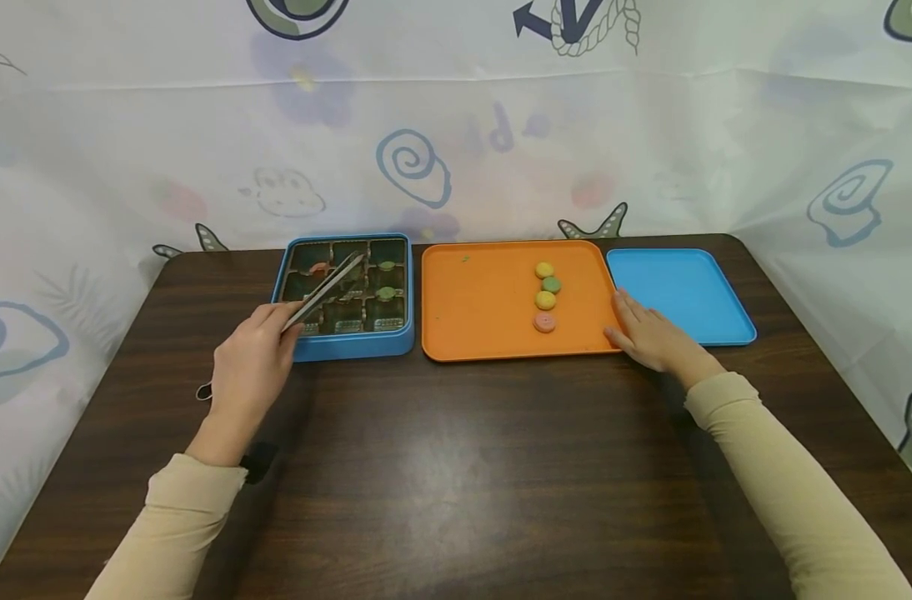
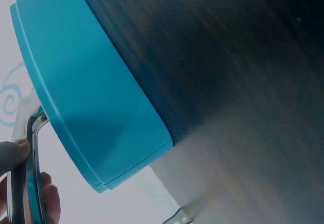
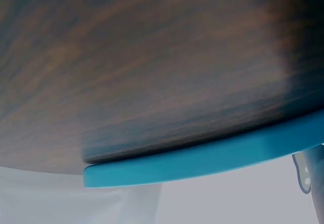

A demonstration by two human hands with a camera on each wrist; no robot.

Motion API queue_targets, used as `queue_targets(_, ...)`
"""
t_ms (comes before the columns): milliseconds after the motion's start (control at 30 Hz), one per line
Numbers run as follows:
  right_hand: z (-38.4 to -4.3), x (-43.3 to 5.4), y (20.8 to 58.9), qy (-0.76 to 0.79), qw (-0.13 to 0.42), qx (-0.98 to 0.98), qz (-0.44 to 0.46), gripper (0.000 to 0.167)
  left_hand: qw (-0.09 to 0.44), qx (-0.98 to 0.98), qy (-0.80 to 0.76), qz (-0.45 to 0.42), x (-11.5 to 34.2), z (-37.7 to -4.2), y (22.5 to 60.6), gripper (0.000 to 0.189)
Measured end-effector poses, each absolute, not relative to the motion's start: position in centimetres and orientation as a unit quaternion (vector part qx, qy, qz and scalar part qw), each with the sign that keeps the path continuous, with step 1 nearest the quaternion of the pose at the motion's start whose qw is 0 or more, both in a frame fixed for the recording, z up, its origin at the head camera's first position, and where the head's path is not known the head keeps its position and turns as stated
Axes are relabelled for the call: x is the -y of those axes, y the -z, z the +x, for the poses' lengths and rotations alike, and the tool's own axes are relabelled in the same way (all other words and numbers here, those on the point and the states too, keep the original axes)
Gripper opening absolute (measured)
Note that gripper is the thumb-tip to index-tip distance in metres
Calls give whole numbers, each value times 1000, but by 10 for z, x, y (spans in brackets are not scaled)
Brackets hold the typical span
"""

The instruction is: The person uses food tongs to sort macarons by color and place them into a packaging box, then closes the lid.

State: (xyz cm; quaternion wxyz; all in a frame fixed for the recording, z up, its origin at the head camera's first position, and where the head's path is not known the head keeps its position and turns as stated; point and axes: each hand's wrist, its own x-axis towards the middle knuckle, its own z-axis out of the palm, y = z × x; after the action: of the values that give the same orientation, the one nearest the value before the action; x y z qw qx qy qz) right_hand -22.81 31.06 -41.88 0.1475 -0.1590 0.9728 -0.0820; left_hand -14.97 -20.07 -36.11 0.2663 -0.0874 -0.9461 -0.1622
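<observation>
My left hand [image 1: 253, 367] grips slim metal tongs [image 1: 324, 290], their tips over the compartments of a blue box [image 1: 354, 346]. In the left wrist view, thumb and fingers hold the tongs [image 2: 33, 168] beside the box's outer wall [image 2: 86, 77]. Inside the box lie green pieces [image 1: 386, 293] and an orange-red piece [image 1: 318, 267]; whether the tips hold anything I cannot tell. My right hand [image 1: 654, 337] rests with extended fingers at the right edge of an orange tray [image 1: 478, 308]. That tray carries a column of button-like discs: yellow [image 1: 544, 270], green [image 1: 551, 285], yellow [image 1: 545, 300] and pink [image 1: 544, 322].
A flat blue tray [image 1: 681, 292] lies to the right of the orange one, partly behind my right hand; its rim [image 3: 202, 158] crosses the right wrist view. Everything stands on a dark wooden table [image 1: 456, 467], with a printed white cloth [image 1: 471, 158] behind it.
</observation>
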Motion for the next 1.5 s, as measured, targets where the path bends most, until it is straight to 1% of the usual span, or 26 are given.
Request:
queue_targets(267, -229, -309, 418, 81, 153, -973, -151, 76, 257, 949, 161, -84, 200, -148, 363, 35)
queue_targets(567, -229, -309, 418, 76, 148, -974, -153, 75, 277, 943, 167, -77, 193, -148, 365, 46)
queue_targets(700, -229, -308, 418, 75, 144, -974, -156, 75, 285, 940, 162, -89, 185, -149, 366, 48)
queue_targets(967, -229, -309, 419, 74, 150, -974, -154, 75, 284, 936, 160, -132, 153, -152, 365, 50)
queue_targets(1267, -230, -311, 421, 74, 147, -974, -157, 75, 248, 934, 168, -194, 110, -155, 366, 48)
queue_targets(1500, -228, -311, 419, 73, 145, -974, -159, 75, 236, 929, 147, -245, 76, -157, 370, 45)
